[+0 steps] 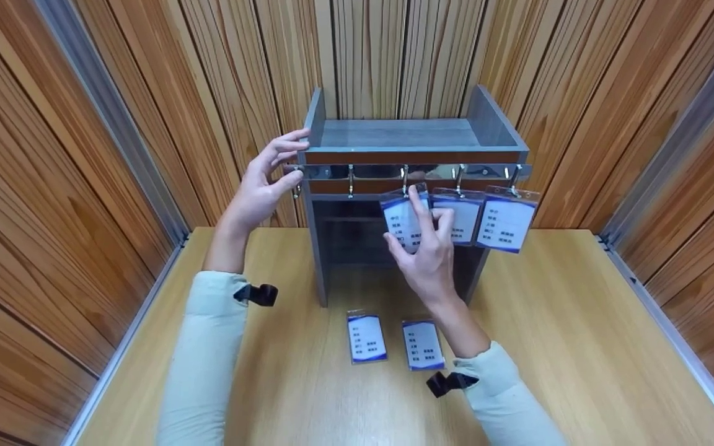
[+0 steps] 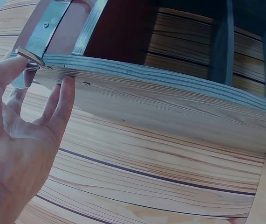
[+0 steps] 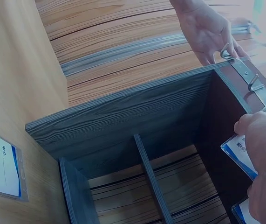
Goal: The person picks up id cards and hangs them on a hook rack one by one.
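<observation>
Three badges [image 1: 509, 224] up toward the rail's [image 1: 379, 173] right end, two left midway between bench [image 1: 555, 347] side edges; rests unclenched right hand [image 1: 429, 251] on the leftmost hung, loose left hand [image 1: 262, 183] against shelf [image 1: 400, 133].

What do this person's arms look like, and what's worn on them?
The left sleeve and right sleeve are long, plain, pale mint green. A small black attachment sticks out near each sleeve's end. Left grip and right grip are ungloved.

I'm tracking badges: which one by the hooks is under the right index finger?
The white-and-blue rectangular plastic badge at the middle silver metal hook: the right hand's index finger crosses its top. Two others hang farther right, clear of that finger.
</observation>
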`<state>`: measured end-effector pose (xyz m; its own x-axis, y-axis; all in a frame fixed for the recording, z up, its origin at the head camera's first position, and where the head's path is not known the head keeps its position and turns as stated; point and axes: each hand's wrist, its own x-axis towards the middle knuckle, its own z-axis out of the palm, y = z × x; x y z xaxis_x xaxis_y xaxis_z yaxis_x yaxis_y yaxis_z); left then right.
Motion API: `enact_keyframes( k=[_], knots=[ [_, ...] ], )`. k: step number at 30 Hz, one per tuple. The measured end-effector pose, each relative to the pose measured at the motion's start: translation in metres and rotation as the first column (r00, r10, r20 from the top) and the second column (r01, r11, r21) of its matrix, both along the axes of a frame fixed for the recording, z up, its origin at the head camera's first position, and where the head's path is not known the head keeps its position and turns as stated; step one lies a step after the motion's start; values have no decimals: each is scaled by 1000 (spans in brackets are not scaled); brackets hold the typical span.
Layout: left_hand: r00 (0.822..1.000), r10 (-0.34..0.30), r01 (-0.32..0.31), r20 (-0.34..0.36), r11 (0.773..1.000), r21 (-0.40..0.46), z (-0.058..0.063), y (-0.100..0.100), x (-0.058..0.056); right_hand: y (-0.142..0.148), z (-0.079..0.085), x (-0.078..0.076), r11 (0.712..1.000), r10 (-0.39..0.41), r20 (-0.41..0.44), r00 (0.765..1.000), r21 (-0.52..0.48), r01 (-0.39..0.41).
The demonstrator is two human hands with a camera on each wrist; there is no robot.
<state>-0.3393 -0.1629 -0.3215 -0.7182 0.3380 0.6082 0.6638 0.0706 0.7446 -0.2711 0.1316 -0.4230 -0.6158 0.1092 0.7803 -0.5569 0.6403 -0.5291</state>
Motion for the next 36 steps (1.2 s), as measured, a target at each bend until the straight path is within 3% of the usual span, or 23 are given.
enact_keyframes(
  k=[10, 25, 36],
  knots=[
    [1000, 1, -1, -4, 1000, 1, -2, 0, 0, 5, -7, 1, 999, 50, -81, 995, -3, -51],
    [1000, -3, 3, -14, 1000, -2, 1, 0, -1, 12, -28, 1, 996, 79, -132, 988, -21, -82],
    [1000, 0, 0, -13, 1000, 0, -1, 1, 0, 17, -41, 8, 995, 88, -40, 995, -33, -90]
  ],
)
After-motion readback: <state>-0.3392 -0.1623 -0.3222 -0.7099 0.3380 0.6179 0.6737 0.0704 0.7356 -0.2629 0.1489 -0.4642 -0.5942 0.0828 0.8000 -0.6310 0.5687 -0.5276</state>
